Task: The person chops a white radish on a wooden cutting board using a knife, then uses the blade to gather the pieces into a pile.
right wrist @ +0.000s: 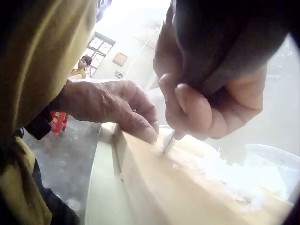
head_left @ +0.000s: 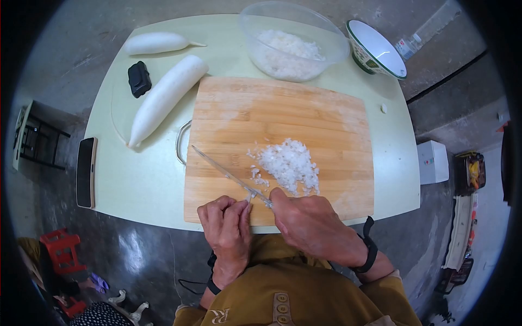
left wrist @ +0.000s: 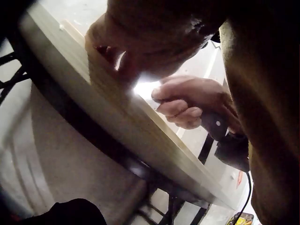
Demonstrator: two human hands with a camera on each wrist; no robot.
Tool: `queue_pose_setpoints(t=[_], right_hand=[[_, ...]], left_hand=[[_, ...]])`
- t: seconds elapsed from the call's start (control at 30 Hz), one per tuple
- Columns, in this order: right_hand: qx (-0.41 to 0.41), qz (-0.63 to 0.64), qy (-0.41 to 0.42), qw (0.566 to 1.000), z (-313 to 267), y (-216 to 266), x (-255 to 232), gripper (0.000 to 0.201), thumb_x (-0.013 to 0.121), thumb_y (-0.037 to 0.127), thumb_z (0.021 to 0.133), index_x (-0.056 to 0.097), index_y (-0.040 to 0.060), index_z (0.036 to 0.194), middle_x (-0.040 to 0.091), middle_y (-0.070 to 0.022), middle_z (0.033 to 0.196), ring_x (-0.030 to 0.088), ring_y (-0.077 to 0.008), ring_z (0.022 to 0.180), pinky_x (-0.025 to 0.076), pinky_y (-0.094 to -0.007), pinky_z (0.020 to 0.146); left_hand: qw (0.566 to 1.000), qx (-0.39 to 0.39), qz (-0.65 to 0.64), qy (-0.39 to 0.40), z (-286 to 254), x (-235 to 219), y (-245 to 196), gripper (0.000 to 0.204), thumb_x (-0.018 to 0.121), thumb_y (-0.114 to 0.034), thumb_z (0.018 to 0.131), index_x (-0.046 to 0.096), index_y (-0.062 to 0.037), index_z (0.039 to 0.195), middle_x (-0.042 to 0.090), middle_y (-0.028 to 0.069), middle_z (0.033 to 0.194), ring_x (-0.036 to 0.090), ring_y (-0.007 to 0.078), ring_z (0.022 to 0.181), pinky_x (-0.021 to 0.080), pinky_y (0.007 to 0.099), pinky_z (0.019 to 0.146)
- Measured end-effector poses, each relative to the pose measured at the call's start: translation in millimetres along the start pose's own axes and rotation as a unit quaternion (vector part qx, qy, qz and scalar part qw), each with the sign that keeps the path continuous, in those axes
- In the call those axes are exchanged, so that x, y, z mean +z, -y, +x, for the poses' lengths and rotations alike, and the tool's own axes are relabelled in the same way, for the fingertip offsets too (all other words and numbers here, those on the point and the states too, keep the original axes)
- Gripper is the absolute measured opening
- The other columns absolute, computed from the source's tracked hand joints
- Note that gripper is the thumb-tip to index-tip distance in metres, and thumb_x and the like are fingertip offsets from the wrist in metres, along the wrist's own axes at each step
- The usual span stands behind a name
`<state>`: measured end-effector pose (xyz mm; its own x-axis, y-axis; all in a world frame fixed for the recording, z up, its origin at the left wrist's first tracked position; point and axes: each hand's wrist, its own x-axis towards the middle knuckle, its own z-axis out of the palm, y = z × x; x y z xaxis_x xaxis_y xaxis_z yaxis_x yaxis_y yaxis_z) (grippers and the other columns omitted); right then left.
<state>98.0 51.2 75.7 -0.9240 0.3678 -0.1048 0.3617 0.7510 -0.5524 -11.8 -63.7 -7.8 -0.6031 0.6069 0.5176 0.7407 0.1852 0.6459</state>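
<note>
In the head view the right hand (head_left: 312, 221) grips a knife (head_left: 225, 173) whose blade slants up and left over the wooden cutting board (head_left: 234, 114). Beside the blade, at the board's front edge, the left hand (head_left: 227, 225) pinches a small white piece (head_left: 249, 198) in its curled fingers. A pile of chopped white bits (head_left: 291, 163) lies right of the blade. The left wrist view shows the left hand (left wrist: 150, 42) dark and close, the right hand (left wrist: 194, 101) on the knife handle (left wrist: 214, 123). In the right wrist view both hands meet at the board (right wrist: 154, 187).
Behind the board stands a clear bowl (head_left: 340, 46) with white shreds, beside a green-rimmed bowl (head_left: 380, 49). Two white radishes (head_left: 168, 100), a black case (head_left: 140, 79) and a phone (head_left: 86, 173) lie on the table's left side. A metal handle (head_left: 182, 142) projects at the board's left edge.
</note>
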Motion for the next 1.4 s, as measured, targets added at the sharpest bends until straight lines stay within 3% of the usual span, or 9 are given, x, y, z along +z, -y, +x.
queue_pose_setpoints(t=[0.13, 0.4, 0.47, 0.63, 0.73, 0.8, 1.13, 1.33, 1.4], right_hand=[[-0.028, 0.024, -0.048, 0.998, 9, 1, 1, 0.019, 0.060, 0.002, 0.082, 0.043, -0.0013, 0.092, 0.054, -0.0158, 0.058, 0.057, -0.0372, 0.055, 0.041, -0.0454, 0.049], [0.015, -0.011, 0.006, 1.000, -2, -5, -11, 0.031, 0.063, 0.004, 0.082, 0.048, -0.0075, 0.106, 0.058, -0.0169, 0.060, 0.061, -0.0356, 0.056, 0.044, -0.0440, 0.047], [0.008, 0.021, -0.001, 1.000, -5, -4, -8, 0.023, 0.060, 0.003, 0.083, 0.045, -0.0041, 0.099, 0.056, -0.0158, 0.060, 0.059, -0.0366, 0.056, 0.042, -0.0442, 0.048], [-0.003, 0.046, -0.001, 0.999, 2, -4, 1, 0.017, 0.056, 0.001, 0.083, 0.043, -0.0009, 0.094, 0.055, -0.0149, 0.062, 0.057, -0.0371, 0.058, 0.042, -0.0441, 0.050], [-0.061, 0.001, -0.071, 0.996, 5, -6, 2, 0.018, 0.056, 0.001, 0.083, 0.043, -0.0015, 0.095, 0.055, -0.0145, 0.062, 0.058, -0.0373, 0.059, 0.042, -0.0437, 0.051], [0.008, 0.039, -0.025, 0.999, 7, -9, -2, 0.019, 0.057, 0.001, 0.083, 0.043, -0.0022, 0.096, 0.055, -0.0149, 0.062, 0.057, -0.0378, 0.058, 0.042, -0.0437, 0.050], [-0.016, 0.002, -0.016, 1.000, -1, -7, 1, 0.015, 0.055, 0.003, 0.085, 0.041, 0.0003, 0.091, 0.053, -0.0140, 0.059, 0.056, -0.0387, 0.055, 0.041, -0.0451, 0.050], [0.037, -0.001, 0.004, 0.999, 1, -3, -11, 0.015, 0.055, 0.002, 0.084, 0.041, 0.0008, 0.090, 0.054, -0.0132, 0.059, 0.057, -0.0382, 0.057, 0.042, -0.0454, 0.050], [-0.032, 0.028, -0.020, 0.999, -1, -1, -8, 0.022, 0.063, 0.004, 0.082, 0.046, -0.0037, 0.094, 0.055, -0.0162, 0.055, 0.061, -0.0354, 0.054, 0.043, -0.0445, 0.045]], left_hand=[[1.000, 0.004, 0.009, 0.006, 1, 1, -2, 0.018, 0.076, 0.002, 0.071, 0.068, -0.0022, 0.087, 0.058, 0.0103, 0.086, 0.051, 0.0274, 0.082, 0.043, 0.0371, 0.072], [0.999, 0.015, 0.036, 0.004, 3, 5, -1, 0.015, 0.077, -0.003, 0.073, 0.069, -0.0062, 0.085, 0.058, 0.0049, 0.080, 0.051, 0.0249, 0.081, 0.036, 0.0365, 0.074], [0.999, 0.018, 0.027, -0.009, 2, 6, 1, 0.015, 0.077, -0.004, 0.073, 0.069, -0.0077, 0.086, 0.058, 0.0033, 0.079, 0.051, 0.0240, 0.079, 0.035, 0.0368, 0.074], [1.000, 0.022, 0.018, -0.013, 2, 5, 3, 0.016, 0.077, -0.004, 0.075, 0.068, -0.0077, 0.088, 0.060, 0.0033, 0.079, 0.051, 0.0238, 0.078, 0.035, 0.0367, 0.074], [1.000, 0.011, 0.001, -0.018, 0, 4, 3, 0.017, 0.076, -0.004, 0.076, 0.067, -0.0069, 0.091, 0.063, 0.0040, 0.083, 0.052, 0.0240, 0.080, 0.036, 0.0365, 0.074], [1.000, -0.002, -0.011, -0.025, -3, 2, 4, 0.018, 0.076, -0.004, 0.077, 0.066, -0.0066, 0.092, 0.065, 0.0043, 0.085, 0.053, 0.0241, 0.080, 0.037, 0.0365, 0.075], [0.997, -0.026, 0.068, -0.006, -7, -12, -4, 0.015, 0.076, -0.003, 0.075, 0.069, -0.0058, 0.088, 0.061, 0.0073, 0.087, 0.052, 0.0252, 0.087, 0.040, 0.0371, 0.081], [0.996, -0.035, 0.076, 0.000, -6, -9, -4, 0.013, 0.076, -0.005, 0.074, 0.070, -0.0065, 0.085, 0.060, 0.0073, 0.087, 0.051, 0.0261, 0.088, 0.039, 0.0381, 0.083], [0.996, -0.033, 0.080, 0.002, -6, -8, -4, 0.013, 0.076, -0.005, 0.074, 0.070, -0.0065, 0.085, 0.060, 0.0074, 0.087, 0.051, 0.0263, 0.088, 0.039, 0.0385, 0.083]])
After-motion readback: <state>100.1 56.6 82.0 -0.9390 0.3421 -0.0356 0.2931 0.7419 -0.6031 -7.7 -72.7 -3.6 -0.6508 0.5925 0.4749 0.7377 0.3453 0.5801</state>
